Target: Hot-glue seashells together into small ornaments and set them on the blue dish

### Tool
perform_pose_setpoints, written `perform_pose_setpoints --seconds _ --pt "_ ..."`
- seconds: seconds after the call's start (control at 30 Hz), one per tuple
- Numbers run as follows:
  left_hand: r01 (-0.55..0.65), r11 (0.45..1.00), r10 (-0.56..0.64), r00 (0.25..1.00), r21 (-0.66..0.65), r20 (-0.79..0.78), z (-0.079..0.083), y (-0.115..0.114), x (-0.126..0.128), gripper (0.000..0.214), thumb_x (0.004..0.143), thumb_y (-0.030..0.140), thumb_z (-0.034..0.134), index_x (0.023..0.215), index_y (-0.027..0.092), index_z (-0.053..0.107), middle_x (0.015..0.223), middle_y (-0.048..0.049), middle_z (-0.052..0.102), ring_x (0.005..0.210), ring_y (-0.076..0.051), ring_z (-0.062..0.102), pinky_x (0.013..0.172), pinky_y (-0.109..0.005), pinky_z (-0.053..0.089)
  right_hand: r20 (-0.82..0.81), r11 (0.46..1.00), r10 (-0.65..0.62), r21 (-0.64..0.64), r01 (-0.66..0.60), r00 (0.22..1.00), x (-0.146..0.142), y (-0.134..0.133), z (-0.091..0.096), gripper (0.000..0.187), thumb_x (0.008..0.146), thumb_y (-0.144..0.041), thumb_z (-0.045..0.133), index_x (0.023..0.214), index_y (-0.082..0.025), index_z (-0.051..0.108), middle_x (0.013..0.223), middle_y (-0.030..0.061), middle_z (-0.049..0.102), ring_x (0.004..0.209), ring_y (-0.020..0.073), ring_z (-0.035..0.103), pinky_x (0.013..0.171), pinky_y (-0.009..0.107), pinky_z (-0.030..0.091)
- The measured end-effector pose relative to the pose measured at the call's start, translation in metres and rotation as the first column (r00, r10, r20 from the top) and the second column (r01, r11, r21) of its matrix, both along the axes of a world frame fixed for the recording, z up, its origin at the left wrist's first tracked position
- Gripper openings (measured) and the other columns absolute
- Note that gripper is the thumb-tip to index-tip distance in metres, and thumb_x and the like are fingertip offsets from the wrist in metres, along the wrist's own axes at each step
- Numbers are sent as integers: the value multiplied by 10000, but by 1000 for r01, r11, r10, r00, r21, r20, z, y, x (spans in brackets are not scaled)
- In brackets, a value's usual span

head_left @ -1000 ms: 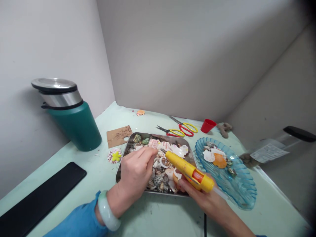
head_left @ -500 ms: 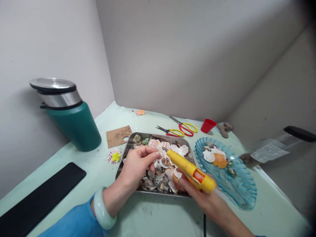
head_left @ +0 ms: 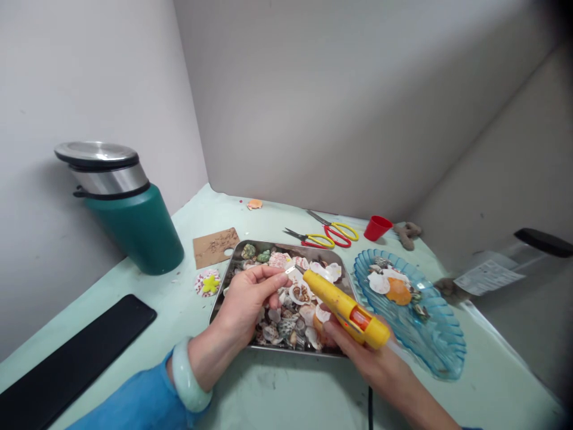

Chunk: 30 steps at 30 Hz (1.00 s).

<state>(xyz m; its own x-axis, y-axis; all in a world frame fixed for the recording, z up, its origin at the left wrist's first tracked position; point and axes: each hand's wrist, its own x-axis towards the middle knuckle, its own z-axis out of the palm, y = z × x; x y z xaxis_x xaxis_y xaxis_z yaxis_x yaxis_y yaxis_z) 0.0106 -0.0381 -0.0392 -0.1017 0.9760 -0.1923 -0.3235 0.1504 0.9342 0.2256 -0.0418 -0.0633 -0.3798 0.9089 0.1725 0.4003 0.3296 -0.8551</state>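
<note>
My left hand [head_left: 253, 298] pinches a small flat silvery-white strip [head_left: 290, 270] between thumb and fingertips; dark dots show on it. Its exact kind is too small to make out. In my right hand [head_left: 367, 352] is a yellow hot glue gun [head_left: 342, 304], tilted so its metal nozzle points up and left, close beside the strip. Whether nozzle and strip touch, I cannot tell. Below both hands lies a metal tray [head_left: 295, 351] full of seashells [head_left: 289, 325] and several stones.
A blue scalloped dish [head_left: 439, 334] with shells stands right. Two scissors [head_left: 320, 240] and a red cup [head_left: 377, 227] lie behind the tray. Left are a green bottle [head_left: 134, 227], a black phone [head_left: 80, 364], a cardboard piece [head_left: 215, 247] and a round piece with a yellow flower [head_left: 208, 283].
The glue gun's nozzle has shifted very slightly right, away from my left fingertips. The silvery-white strip now shows more clearly between them.
</note>
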Motion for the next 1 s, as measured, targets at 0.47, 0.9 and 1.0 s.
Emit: perform_pose_setpoints --seconds 0.47,0.9,1.0 --pt "24 999 -18 989 -42 149 -1 3 0 255 646 264 806 775 114 644 619 -4 661 387 -6 421 455 -149 343 -11 999 37 -3 -37 999 2 2 -4 220 866 -423 570 813 -214 613 674 2 625 588 160 566 547 264 480" --pt "35 999 -36 998 16 51 -2 2 0 209 685 272 779 768 123 657 465 59 542 395 -16 416 456 -143 300 68 993 68 95 -74 995 1 2 2 218 899 -374 555 763 -206 578 667 -21 596 589 127 532 572 241 458" --pt "22 1000 -22 998 5 51 -3 3 0 218 684 279 778 782 132 652 439 70 524 386 -22 406 458 -150 306 86 989 88 110 -97 992 1 2 3 199 897 -367 560 786 -205 591 695 -16 613 613 128 544 587 239 466"
